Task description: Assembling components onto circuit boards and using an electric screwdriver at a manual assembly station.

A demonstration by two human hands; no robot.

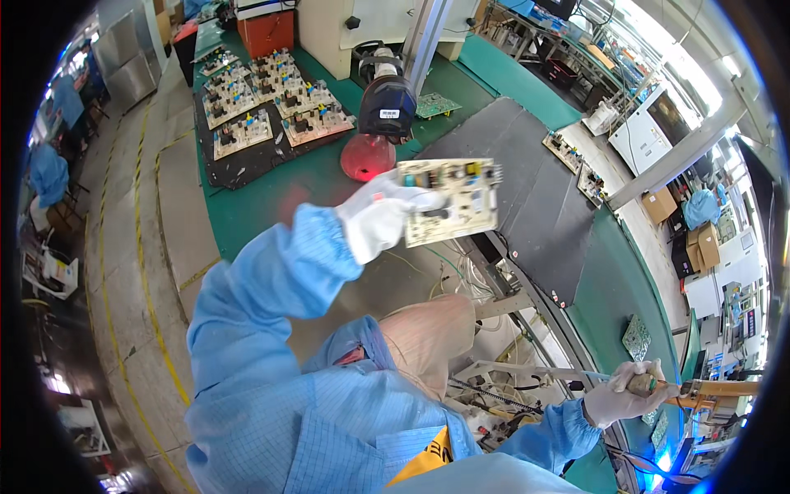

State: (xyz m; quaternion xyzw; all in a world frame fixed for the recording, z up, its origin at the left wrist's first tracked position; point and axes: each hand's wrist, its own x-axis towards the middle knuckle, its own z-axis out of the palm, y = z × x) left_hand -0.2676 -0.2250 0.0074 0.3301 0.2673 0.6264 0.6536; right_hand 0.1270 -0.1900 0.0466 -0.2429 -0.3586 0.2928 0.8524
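My left hand (380,212), in a white glove, grips the left edge of a cream circuit board (473,193). The board is held up, its component side in view, with coils, capacitors and a row of pins along one edge. Just beyond it hangs a black scanner-like device (387,107) on a post, and a red glow (368,156) shows below it. Far to the right, my gloved right hand (621,397) is closed around a rounded brownish-green object (642,383). Its kind cannot be made out. A green circuit board (636,337) lies on the bench close by.
Several populated boards (239,99) rest on a black mat (226,171) at the far left of the green bench. Two more boards (591,185) lie at the edge of a dark grey panel (535,181). Cables (473,276) hang below. A bright blue light (663,461) shines lower right.
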